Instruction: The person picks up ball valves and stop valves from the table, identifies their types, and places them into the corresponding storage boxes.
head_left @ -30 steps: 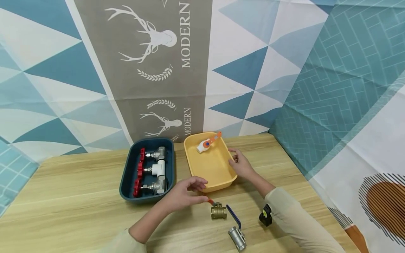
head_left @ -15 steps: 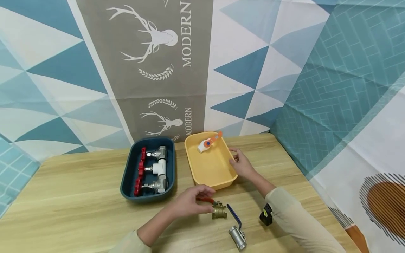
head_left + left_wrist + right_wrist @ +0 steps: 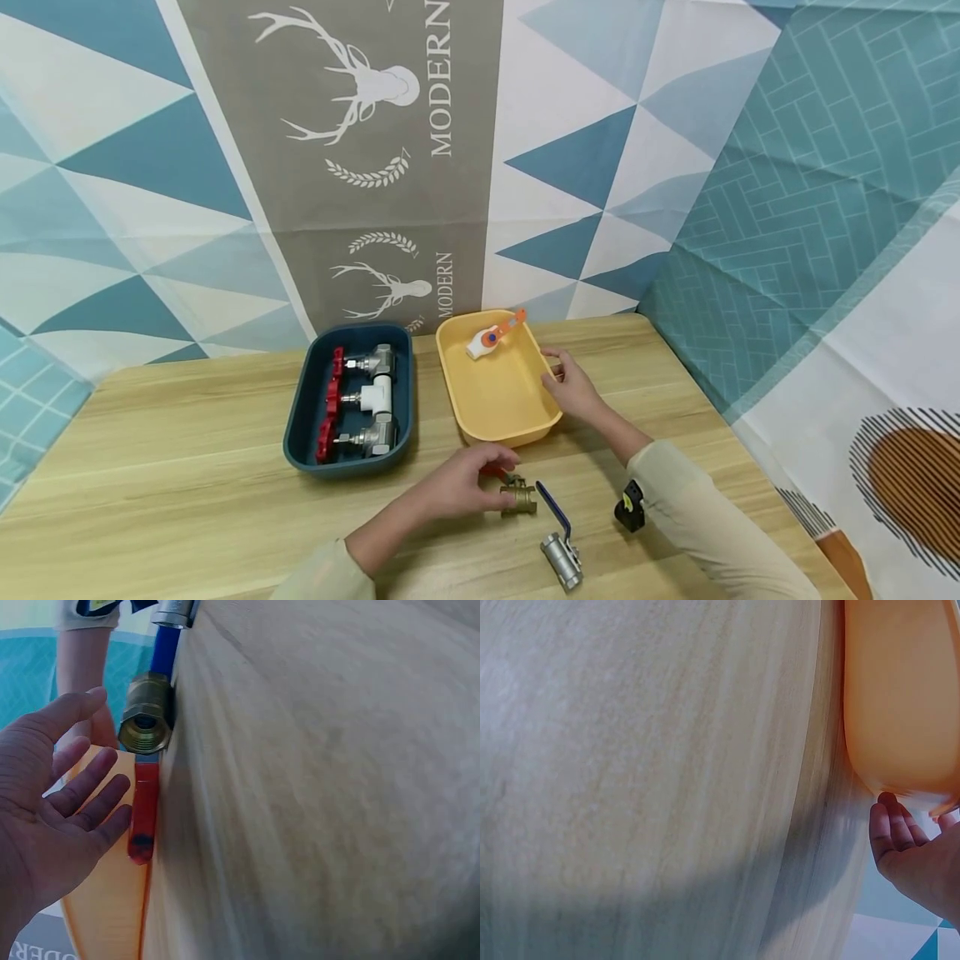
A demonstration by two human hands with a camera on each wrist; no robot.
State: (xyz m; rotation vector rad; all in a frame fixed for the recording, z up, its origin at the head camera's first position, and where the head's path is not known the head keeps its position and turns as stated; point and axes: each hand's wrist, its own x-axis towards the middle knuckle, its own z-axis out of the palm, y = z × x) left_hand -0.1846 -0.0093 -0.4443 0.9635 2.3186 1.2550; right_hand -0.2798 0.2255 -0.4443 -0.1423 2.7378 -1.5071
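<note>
My left hand is spread around a brass ball valve lying on the table. In the left wrist view the fingers stand apart beside the red lever handle, the thumb close by the brass body. Against the right side of a yellow bin rests my right hand, thumb at the rim. The right wrist view has its fingertips touching the bin's outer wall. Inside the bin lies a white valve with an orange handle.
A steel ball valve with a blue lever lies on the table near the front, right of the brass one. Left of the yellow bin stands a dark blue bin with several red-handled valves. A patterned cloth wall closes off the back.
My left hand has moved right and slightly toward the front, from the yellow bin's near corner to the brass ball valve. My right hand stays at the bin's right side.
</note>
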